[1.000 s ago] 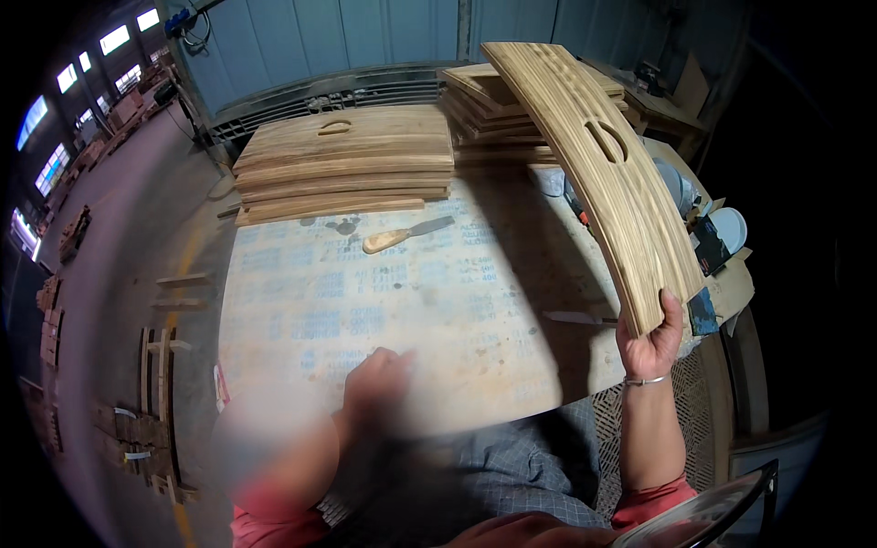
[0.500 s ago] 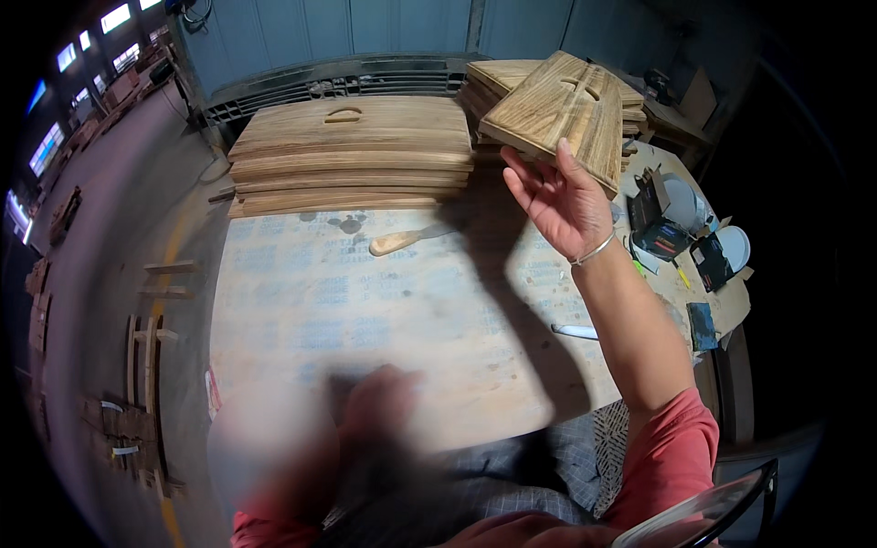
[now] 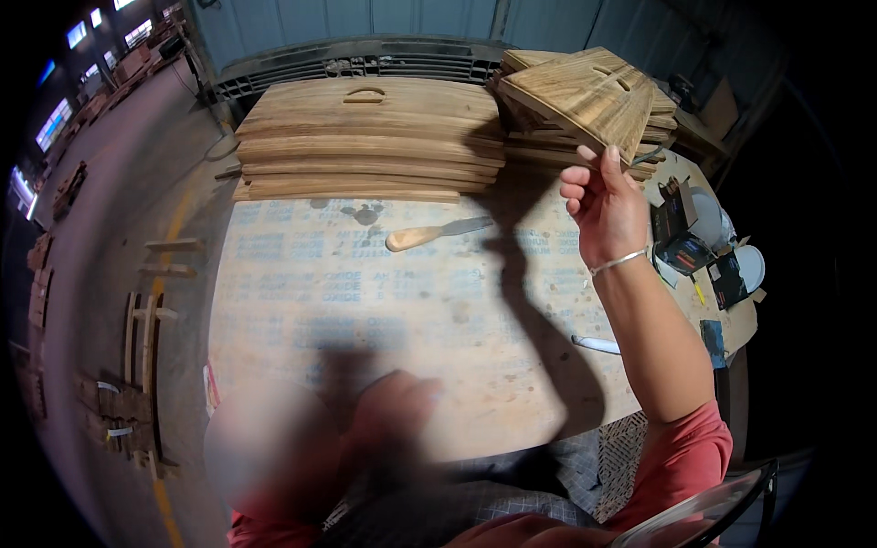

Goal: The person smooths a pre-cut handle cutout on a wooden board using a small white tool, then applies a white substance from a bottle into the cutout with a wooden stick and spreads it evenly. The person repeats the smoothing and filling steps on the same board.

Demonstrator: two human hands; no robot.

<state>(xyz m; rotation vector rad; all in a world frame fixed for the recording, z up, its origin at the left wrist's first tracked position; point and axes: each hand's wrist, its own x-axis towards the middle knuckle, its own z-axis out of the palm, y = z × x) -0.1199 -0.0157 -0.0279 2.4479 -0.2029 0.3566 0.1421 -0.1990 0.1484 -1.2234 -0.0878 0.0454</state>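
Note:
A wooden board with a curved handle slot [image 3: 585, 91] lies tilted over the back-right pile, its front corner in my raised right hand [image 3: 606, 201], thumb at the edge and fingers curled. My left hand [image 3: 397, 402] is low at the worktable's front, smeared and partly veiled; its fingers cannot be made out. At the back left is a neat stack of similar boards [image 3: 365, 137], the top one with a slot. A putty knife with a wooden handle [image 3: 413, 237] lies on the worktable [image 3: 301, 265]. A slim white-handled tool [image 3: 594, 343] lies beside my right forearm.
Behind the table stands a blue panel wall [image 3: 384, 23]. At the right are dark open boxes [image 3: 671, 228] with pale round discs [image 3: 749, 267] and a blue block [image 3: 713, 342]. Wooden pieces [image 3: 146, 356] lie on the floor at the left, where an aisle runs back.
The board in my right hand has gone from upright at the right to lying over the back-right pile. My right hand moved up and away from me. My left hand stays low and blurred.

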